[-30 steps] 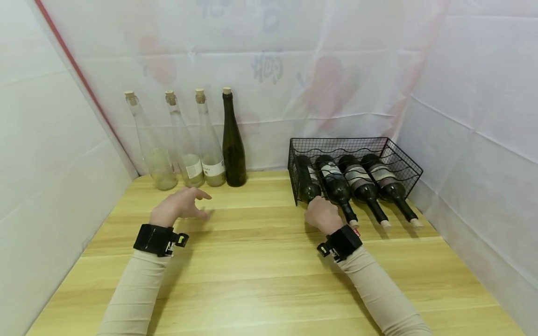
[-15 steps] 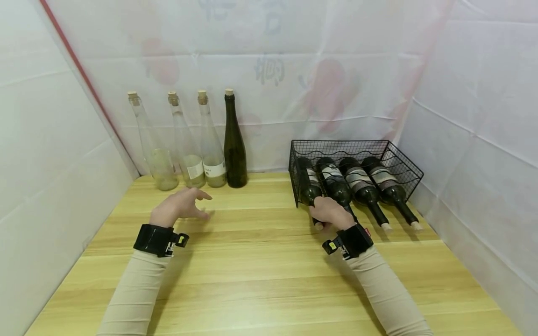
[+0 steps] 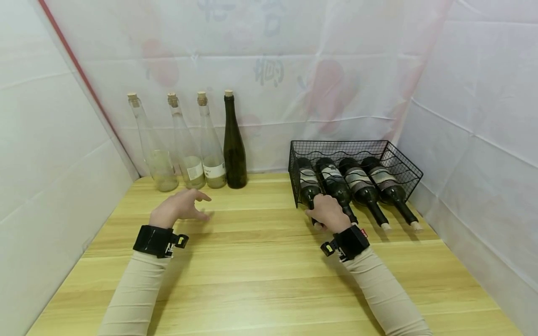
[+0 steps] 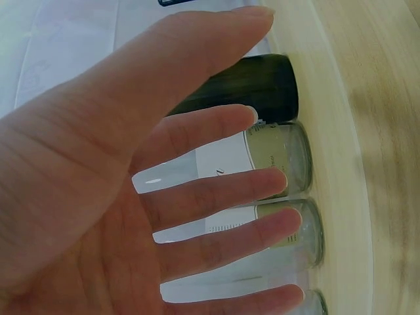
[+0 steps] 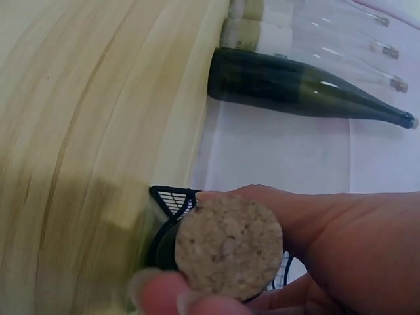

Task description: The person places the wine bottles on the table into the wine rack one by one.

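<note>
My right hand (image 3: 329, 213) holds the neck of the leftmost dark wine bottle (image 3: 308, 179), which lies in a black wire rack (image 3: 340, 141). Its label faces up, and the round end of its cork (image 5: 230, 244) fills the middle of the right wrist view between thumb and fingers. Much of the neck is hidden by the hand. Over the table at left, my left hand (image 3: 178, 206) is held with fingers spread and nothing in it. Close behind it stand clear corked bottles (image 3: 214, 163) and a dark green bottle (image 3: 235, 161), all upright.
Three more dark wine bottles lie side by side in the rack, the rightmost bottle (image 3: 386, 179) nearest the side wall, necks jutting over the front. A white sheet (image 3: 269, 102) backs the wooden table (image 3: 235, 270), with white walls at both sides.
The leftmost wine bottle has turned about its length, so its label now faces up. My right hand shifted right, then slightly back left, on the neck. The left hand has stayed still.
</note>
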### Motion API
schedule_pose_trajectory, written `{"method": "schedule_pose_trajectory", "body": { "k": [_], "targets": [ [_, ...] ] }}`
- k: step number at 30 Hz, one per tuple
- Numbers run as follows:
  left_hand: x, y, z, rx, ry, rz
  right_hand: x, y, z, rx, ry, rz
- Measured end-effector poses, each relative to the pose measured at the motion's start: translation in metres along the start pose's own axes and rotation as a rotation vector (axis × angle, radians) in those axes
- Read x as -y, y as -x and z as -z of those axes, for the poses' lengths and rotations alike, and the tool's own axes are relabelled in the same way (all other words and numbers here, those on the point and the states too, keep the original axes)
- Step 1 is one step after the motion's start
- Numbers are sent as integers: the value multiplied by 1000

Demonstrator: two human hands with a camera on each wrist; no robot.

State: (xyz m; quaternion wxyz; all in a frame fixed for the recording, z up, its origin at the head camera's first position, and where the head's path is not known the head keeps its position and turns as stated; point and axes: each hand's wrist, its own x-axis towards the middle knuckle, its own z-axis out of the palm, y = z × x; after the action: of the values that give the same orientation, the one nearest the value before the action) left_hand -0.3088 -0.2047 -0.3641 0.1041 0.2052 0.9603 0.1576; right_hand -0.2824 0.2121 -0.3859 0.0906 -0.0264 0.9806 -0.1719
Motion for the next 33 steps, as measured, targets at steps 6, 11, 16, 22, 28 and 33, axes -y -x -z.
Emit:
{"method": "schedule_pose_trajectory", "body": {
  "k": [6, 11, 16, 22, 28, 33],
  "targets": [
    [0, 1, 0, 1, 1, 3, 1, 0, -3, -14, 4, -24],
    [1, 1, 0, 0, -3, 2, 1, -1, -4, -20, 11, -50],
    [1, 0, -1, -9, -1, 4, 1, -1, -3, -17, 31, -73],
    [7, -1, -1, -21, 10, 5, 2, 7, 3, -145, 193, -44],
    [21, 3, 4, -117, 24, -25, 10, 20, 15, -269, 280, -3],
    [42, 9, 9, -197, 54, 5, 23, 28, 24, -204, 257, 5]
  ]
}}
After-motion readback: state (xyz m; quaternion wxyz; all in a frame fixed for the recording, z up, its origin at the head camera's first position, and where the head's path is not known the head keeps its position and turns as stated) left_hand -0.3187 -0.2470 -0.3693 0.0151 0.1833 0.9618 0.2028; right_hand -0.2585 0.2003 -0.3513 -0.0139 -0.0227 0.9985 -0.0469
